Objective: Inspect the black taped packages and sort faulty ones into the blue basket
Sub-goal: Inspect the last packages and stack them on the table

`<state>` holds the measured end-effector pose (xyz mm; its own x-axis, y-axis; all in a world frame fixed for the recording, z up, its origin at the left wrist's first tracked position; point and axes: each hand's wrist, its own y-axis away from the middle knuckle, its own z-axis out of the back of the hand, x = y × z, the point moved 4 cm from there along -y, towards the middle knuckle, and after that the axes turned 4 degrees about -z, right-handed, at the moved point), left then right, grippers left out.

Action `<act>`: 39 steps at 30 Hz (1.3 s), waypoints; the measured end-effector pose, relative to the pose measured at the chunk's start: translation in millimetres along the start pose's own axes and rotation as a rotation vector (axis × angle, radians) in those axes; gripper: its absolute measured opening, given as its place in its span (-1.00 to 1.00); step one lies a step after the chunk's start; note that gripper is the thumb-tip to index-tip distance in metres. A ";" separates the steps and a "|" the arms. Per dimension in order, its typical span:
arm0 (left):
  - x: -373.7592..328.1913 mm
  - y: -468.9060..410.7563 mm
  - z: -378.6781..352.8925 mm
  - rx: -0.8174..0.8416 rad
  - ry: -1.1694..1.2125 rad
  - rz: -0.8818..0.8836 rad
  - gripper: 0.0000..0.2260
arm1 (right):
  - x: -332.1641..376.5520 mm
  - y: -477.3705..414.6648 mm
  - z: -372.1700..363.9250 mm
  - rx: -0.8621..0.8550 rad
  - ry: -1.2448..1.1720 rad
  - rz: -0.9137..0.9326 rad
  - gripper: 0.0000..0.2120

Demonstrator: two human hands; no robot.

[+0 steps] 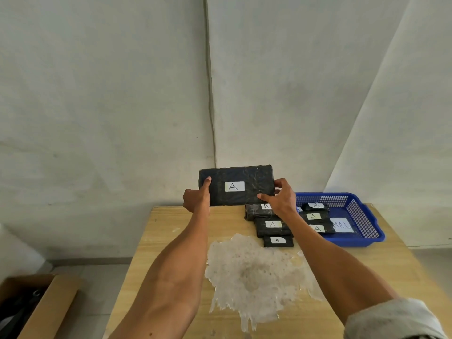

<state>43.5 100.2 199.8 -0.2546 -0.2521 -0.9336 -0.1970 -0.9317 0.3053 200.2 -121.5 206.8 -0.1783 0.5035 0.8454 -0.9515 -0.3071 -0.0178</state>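
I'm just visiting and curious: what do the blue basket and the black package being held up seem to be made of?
The blue basket looks like moulded plastic: even glossy colour, grid of small holes in its walls. The held package seems wrapped in black tape or film: slightly shiny, wrinkled, with visible seams. Its label looks like white paper.

head view | faces forward, slightly down | table [161, 231] close below | edges perhaps wide-angle-bent

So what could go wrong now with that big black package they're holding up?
The package is held only by its ends, in the left hand and right hand; it might slip onto the packages below. Those sit right beside the basket and all look alike, so one could land in the wrong pile.
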 end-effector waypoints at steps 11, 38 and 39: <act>-9.1 18.8 -22.2 0.072 0.218 0.089 -0.24 | -2.3 -20.9 3.2 -0.028 -0.314 -0.320 -0.36; -1.6 18.9 -22.1 0.292 0.436 -0.051 -0.65 | 0.5 -26.2 9.0 -0.007 -0.517 -0.241 -0.72; -1.4 17.0 -21.2 0.262 0.438 -0.027 -0.63 | 2.9 -24.9 9.0 0.013 -0.507 -0.208 -0.72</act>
<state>60.6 79.1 202.3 0.1634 -0.3670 -0.9158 -0.4431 -0.8566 0.2642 225.7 -119.7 214.5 0.1599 0.1029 0.9817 -0.9499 -0.2545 0.1814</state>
